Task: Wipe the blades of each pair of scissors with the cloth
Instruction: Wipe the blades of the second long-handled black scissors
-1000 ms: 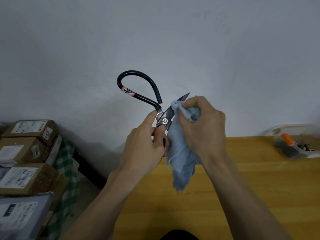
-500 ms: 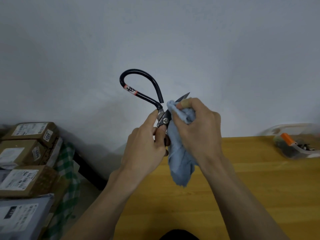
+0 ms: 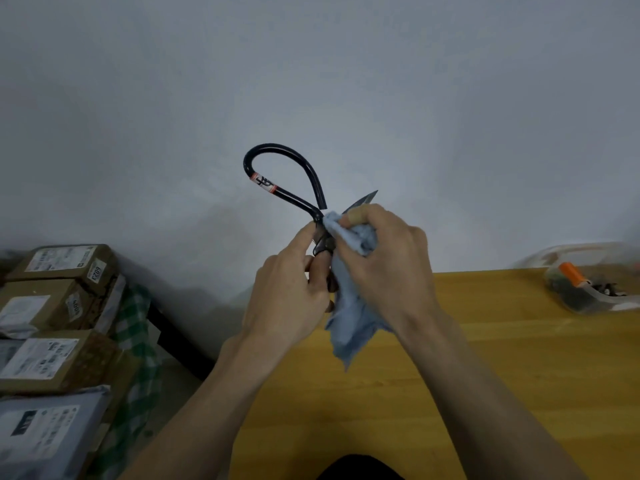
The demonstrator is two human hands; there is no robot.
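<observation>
A pair of scissors (image 3: 313, 183) with large black loop handles is held up in front of the wall, one loop standing high and the blade tip poking out at the upper right. My left hand (image 3: 289, 296) grips the scissors around the lower handle near the pivot. My right hand (image 3: 381, 261) holds a light blue cloth (image 3: 349, 327) bunched around the blades, thumb and fingers pinching it against the metal. The cloth's loose end hangs down between my wrists. Most of the blades are hidden by cloth and fingers.
A yellow wooden table (image 3: 502, 375) lies below my arms. At its far right stands a clear plastic container (image 3: 588, 282) with small items and an orange piece. Stacked cardboard parcels (image 3: 52, 327) and a green checked bag (image 3: 138, 341) sit beside the table on the left.
My right hand with the cloth has slid down the blades toward the pivot, leaving more of the blade tip bare. The scissors and both hands shifted slightly lower.
</observation>
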